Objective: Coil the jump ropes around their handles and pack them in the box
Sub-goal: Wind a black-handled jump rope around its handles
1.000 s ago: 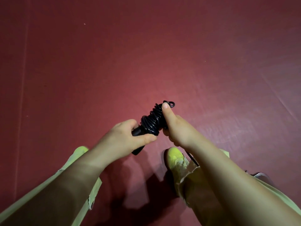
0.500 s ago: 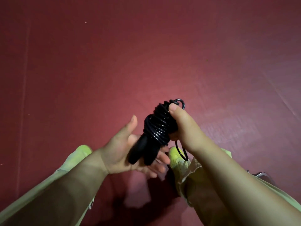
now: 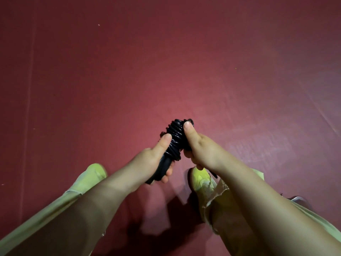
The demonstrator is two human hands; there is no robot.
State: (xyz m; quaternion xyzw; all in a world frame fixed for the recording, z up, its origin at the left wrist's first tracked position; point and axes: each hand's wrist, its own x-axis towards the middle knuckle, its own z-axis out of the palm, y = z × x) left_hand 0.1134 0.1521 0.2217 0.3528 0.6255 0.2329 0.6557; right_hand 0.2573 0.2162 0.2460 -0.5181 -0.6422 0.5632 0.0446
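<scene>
I see both bare forearms reaching forward and converging. The left hand [image 3: 147, 161] grips the jump rope [image 3: 174, 139] handles, thumb extended upward along the coil. The right hand [image 3: 201, 150] clasps the coil's upper part, thumb pressed on top.

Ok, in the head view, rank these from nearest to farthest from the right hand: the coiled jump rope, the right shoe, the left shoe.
1. Coiled jump rope: gripped by the right hand.
2. Right shoe: just below that hand.
3. Left shoe: far left, beyond the left hand.

The rope [image 3: 175, 139] was glossy black; shoes [image 3: 200, 179] at six o'clock yellow-green; trousers [image 3: 313, 215] pale green; floor [image 3: 166, 61] plain dark red.
</scene>
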